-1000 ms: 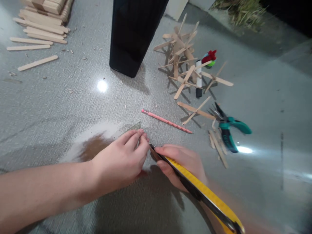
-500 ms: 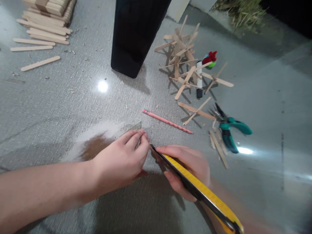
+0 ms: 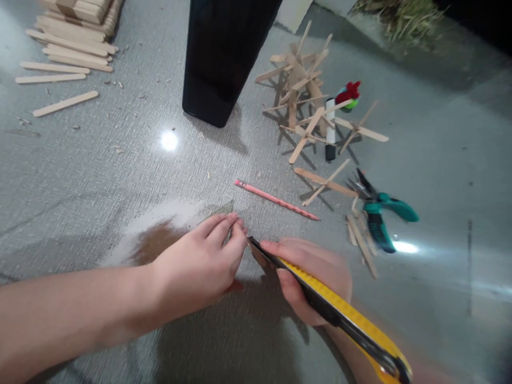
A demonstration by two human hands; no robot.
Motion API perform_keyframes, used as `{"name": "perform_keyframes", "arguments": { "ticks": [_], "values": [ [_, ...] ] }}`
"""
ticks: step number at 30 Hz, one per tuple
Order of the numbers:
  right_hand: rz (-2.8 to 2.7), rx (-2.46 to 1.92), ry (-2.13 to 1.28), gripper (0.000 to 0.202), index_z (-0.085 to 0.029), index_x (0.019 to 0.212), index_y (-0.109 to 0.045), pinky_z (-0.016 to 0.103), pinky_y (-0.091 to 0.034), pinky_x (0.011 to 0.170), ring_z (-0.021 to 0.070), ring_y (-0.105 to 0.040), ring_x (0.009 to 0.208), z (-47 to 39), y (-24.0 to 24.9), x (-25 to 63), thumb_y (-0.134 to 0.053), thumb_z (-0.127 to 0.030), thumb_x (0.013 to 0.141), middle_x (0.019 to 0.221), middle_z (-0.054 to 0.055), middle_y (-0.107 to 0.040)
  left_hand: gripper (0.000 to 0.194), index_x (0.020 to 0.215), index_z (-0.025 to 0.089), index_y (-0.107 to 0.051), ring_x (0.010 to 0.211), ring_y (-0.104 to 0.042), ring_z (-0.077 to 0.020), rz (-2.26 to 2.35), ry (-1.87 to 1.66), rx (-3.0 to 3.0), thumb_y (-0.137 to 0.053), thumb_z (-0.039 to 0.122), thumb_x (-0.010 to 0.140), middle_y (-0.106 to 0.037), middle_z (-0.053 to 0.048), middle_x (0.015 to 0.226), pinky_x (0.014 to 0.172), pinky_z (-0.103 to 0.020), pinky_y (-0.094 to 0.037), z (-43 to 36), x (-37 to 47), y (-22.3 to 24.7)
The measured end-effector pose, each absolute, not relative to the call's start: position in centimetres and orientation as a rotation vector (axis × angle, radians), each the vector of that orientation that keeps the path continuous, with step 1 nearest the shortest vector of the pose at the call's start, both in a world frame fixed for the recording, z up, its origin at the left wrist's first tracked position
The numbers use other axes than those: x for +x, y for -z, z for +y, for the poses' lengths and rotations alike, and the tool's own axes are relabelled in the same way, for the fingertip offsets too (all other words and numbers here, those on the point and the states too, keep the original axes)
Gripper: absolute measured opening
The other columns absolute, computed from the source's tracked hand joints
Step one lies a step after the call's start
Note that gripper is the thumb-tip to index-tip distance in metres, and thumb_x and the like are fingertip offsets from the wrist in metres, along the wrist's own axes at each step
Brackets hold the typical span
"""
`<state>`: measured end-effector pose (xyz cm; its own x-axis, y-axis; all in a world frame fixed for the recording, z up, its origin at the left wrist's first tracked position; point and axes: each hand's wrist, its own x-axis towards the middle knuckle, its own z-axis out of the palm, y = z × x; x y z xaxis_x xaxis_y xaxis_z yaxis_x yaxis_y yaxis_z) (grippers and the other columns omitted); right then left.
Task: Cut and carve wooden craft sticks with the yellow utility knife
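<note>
My left hand (image 3: 206, 258) is closed in a pinch above the grey tabletop, near a pale patch with a brown spot. What its fingertips hold is hidden or too small to name. Just right of those fingertips is the tip of a yellow and black utility knife (image 3: 334, 304). My right hand (image 3: 312, 277) is wrapped around the knife, whose body slants down to the lower right. Beyond both hands lies a pink pencil (image 3: 278, 200), apart from them.
Joined craft sticks (image 3: 306, 133) stand around a white marker (image 3: 330, 128) at upper right. Teal-handled pliers (image 3: 376, 208) lie beside cut stick pieces (image 3: 362, 242). A dark phone (image 3: 224, 64) stands at top centre. Stacked craft sticks (image 3: 76, 32) fill the upper left.
My right hand and the knife have shifted slightly right, with the knife's rear end swung the same way. My left hand is nearly still.
</note>
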<state>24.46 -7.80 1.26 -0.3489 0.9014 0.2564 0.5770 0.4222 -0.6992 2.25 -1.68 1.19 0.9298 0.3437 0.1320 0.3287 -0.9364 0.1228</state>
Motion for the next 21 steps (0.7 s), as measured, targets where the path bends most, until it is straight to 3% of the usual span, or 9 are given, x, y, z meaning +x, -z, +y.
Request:
{"name": "perform_keyframes", "arguments": {
  "ticks": [5,12,21],
  "values": [
    [-2.038,-1.26,-0.67,0.027,-0.021,0.12,-0.06,0.029,-0.053,0.059,0.0153,-0.062,0.061,-7.98,-1.26,24.26,-0.051,-0.02,0.094,0.075,0.001,-0.067,0.067,0.124,-0.002,-0.067,0.12,-0.064,-0.0366,0.53,-0.226,2.996,-0.065,0.055,0.089,-0.067,-0.021,0.128,0.108,-0.044,-0.05,-1.69,2.24,-1.2],
    [-2.034,-1.302,-0.637,0.03,-0.021,0.117,-0.061,0.027,-0.056,0.067,0.0146,-0.068,0.069,-8.2,-1.28,24.13,-0.05,-0.012,0.09,0.082,0.001,-0.072,0.067,0.124,-0.001,-0.067,0.121,-0.064,-0.0362,0.53,-0.222,2.997,-0.065,0.056,0.089,-0.067,-0.02,0.128,0.108,-0.044,-0.05,-1.87,2.12,-1.14],
    [-2.145,-1.299,-0.608,0.017,-0.021,0.112,-0.058,0.027,-0.05,0.059,0.0148,-0.062,0.061,-7.96,-1.37,24.17,-0.048,-0.021,0.098,0.072,0.0,-0.066,0.067,0.125,-0.002,-0.066,0.122,-0.063,-0.0369,0.523,-0.193,3.005,-0.065,0.055,0.089,-0.066,-0.022,0.129,0.109,-0.045,-0.049,-1.82,2.23,-1.27]
  ]
}}
